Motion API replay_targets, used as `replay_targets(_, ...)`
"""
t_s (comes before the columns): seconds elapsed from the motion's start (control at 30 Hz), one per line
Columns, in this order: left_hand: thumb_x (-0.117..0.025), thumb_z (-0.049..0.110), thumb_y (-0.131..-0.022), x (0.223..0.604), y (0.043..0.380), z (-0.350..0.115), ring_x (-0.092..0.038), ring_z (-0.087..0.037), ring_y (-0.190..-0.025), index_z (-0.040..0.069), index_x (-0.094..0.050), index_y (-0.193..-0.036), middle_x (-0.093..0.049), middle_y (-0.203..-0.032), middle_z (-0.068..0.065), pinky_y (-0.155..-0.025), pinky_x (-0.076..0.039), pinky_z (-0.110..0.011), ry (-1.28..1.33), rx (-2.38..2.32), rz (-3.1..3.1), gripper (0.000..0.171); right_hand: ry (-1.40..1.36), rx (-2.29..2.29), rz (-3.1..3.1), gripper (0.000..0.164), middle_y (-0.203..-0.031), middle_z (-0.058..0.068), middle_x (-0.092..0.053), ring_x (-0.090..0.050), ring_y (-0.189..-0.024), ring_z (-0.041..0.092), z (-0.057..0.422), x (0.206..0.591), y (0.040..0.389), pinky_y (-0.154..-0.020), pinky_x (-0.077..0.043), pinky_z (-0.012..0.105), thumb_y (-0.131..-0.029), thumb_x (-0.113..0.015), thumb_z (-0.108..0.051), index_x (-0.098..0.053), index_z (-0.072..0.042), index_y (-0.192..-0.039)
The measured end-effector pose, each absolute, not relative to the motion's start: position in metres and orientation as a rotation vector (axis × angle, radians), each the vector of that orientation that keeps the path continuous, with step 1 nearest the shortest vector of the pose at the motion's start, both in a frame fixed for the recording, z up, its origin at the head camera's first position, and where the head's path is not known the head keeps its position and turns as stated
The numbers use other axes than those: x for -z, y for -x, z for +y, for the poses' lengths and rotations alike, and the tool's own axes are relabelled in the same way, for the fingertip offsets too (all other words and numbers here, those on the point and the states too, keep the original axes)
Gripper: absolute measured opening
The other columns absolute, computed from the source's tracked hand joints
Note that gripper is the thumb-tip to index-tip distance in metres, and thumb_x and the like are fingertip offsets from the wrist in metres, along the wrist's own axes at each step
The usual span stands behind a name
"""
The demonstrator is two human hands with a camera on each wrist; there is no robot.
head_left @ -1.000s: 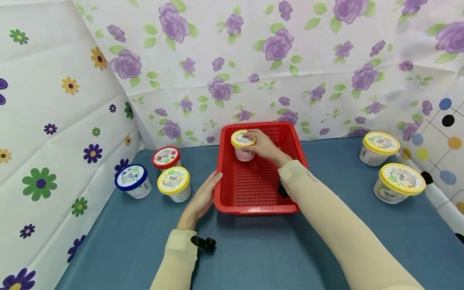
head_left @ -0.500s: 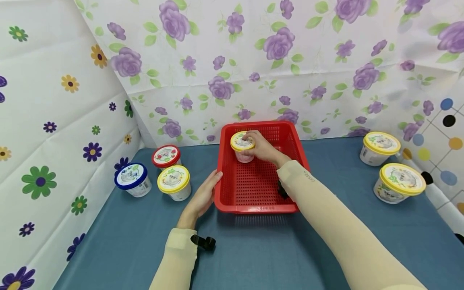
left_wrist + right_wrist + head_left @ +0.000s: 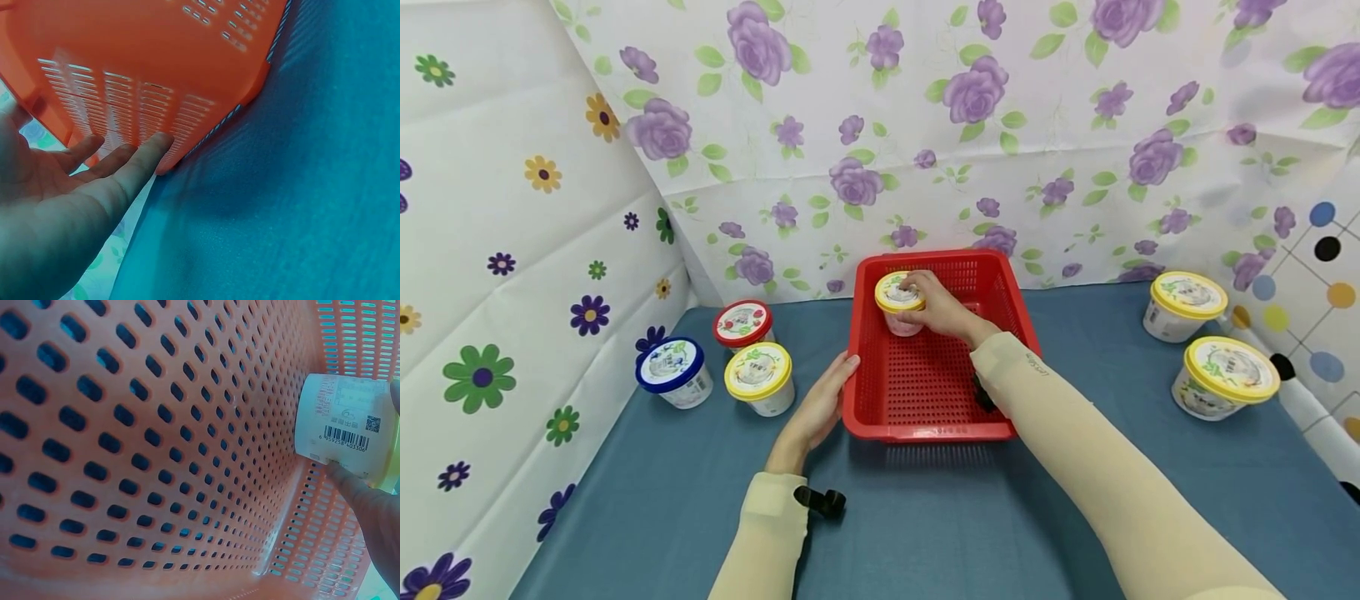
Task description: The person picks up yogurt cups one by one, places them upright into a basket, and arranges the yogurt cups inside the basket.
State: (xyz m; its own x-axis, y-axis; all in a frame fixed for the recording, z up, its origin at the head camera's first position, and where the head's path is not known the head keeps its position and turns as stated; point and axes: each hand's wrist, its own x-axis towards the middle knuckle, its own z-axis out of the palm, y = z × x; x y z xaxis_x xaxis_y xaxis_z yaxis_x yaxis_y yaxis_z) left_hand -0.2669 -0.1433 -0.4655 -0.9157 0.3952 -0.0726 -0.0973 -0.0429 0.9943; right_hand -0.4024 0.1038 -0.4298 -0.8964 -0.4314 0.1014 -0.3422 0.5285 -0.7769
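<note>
A white tub with a yellow lid (image 3: 899,292) stands upright inside the red plastic basket (image 3: 940,432), near its back left corner. My right hand (image 3: 943,308) grips this tub from the right, with fingertips over the lid and the thumb low on its side. In the right wrist view the tub (image 3: 344,419) shows a barcode, its base close to the perforated basket floor. My left hand (image 3: 820,408) rests against the basket's left side. Its fingers (image 3: 134,165) lie nearly straight along the slotted outer wall in the left wrist view, the thumb by the rim.
Left of the basket stand a blue-lidded tub (image 3: 673,372), a red-lidded tub (image 3: 742,323) and a yellow-lidded tub (image 3: 760,379). Two yellow-lidded tubs, one behind (image 3: 1185,306) and one in front (image 3: 1225,377), stand at the right. Flowered sheeting (image 3: 805,167) hangs behind the blue-covered table (image 3: 925,533).
My right hand and the tub have shifted slightly to the left and down inside the basket. My left hand and the basket have stayed in place.
</note>
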Motion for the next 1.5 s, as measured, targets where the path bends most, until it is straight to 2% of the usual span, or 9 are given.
replay_targets(0.4,-0.041,0.044,-0.112,0.464,0.266,-0.146,-0.053,-0.043,-0.133,0.014,-0.026,-0.163,-0.047,-0.153,-0.024,-0.099,-0.056,-0.041,-0.339,-2.016,1.889,0.061,0.657,1.334,2.682,0.054,-0.162,0.012,-0.029,-0.036,-0.146,0.032,0.103,0.425,0.400,-0.121,-0.031,0.050,-0.096,-0.078,-0.027,-0.053,-0.007,-0.139)
replay_targets(1.2,-0.041,0.045,-0.112,0.466,0.268,-0.145,-0.054,-0.040,-0.133,0.014,-0.029,-0.161,-0.048,-0.152,-0.022,-0.100,-0.055,-0.040,-0.325,-2.023,1.890,0.059,0.665,1.368,2.665,0.056,-0.156,0.017,-0.037,-0.039,-0.143,0.034,0.104,0.416,0.393,-0.121,-0.029,0.051,-0.097,-0.077,-0.022,-0.054,-0.001,-0.142)
replay_targets(1.5,-0.041,0.043,-0.113,0.466,0.268,-0.145,-0.054,-0.042,-0.133,0.015,-0.029,-0.161,-0.049,-0.152,-0.023,-0.097,-0.056,-0.038,-0.326,-2.026,1.889,0.057,0.628,1.389,2.714,0.052,-0.154,0.014,-0.039,-0.041,-0.141,0.032,0.104,0.411,0.394,-0.120,-0.032,0.052,-0.099,-0.074,-0.028,-0.056,-0.004,-0.141)
